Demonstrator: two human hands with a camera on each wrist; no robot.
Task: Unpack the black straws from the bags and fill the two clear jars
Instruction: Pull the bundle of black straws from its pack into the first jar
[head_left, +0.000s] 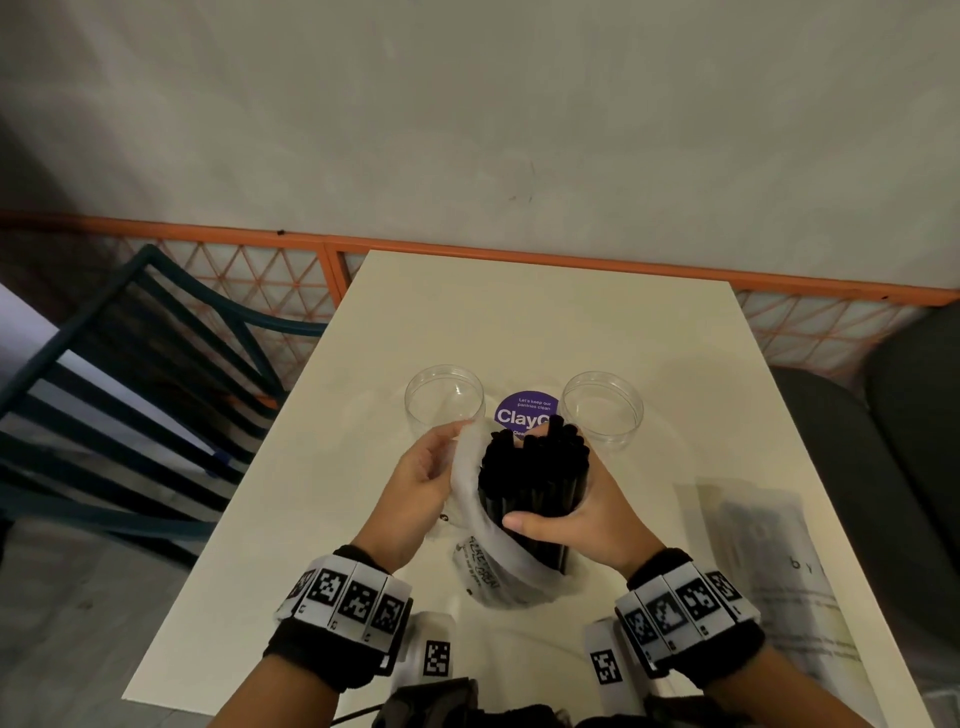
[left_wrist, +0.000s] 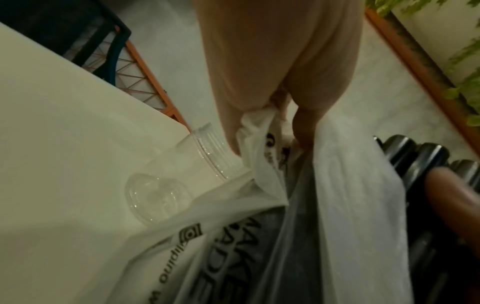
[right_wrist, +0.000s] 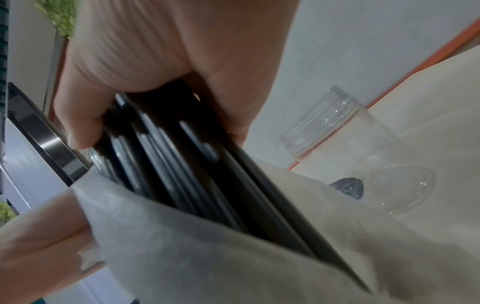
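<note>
A bundle of black straws (head_left: 535, 467) stands half out of a frosted white bag (head_left: 485, 566) at the table's middle. My right hand (head_left: 550, 506) grips the bundle, thumb in front; in the right wrist view the right hand (right_wrist: 158, 137) wraps the straws (right_wrist: 182, 174) above the bag's mouth (right_wrist: 233, 246). My left hand (head_left: 452, 441) pinches the bag's upper left edge, and the left wrist view shows the left hand (left_wrist: 267, 142) holding the bag's film (left_wrist: 350, 185). Two clear jars, left (head_left: 444, 400) and right (head_left: 602, 408), stand open and hold nothing just behind the bundle.
A purple round sticker (head_left: 519, 410) lies between the jars. Another frosted bag (head_left: 769, 545) lies flat at the table's right edge. A dark slatted chair (head_left: 130, 389) stands to the left, dark seats (head_left: 883, 415) to the right, and an orange lattice rail (head_left: 519, 254) behind.
</note>
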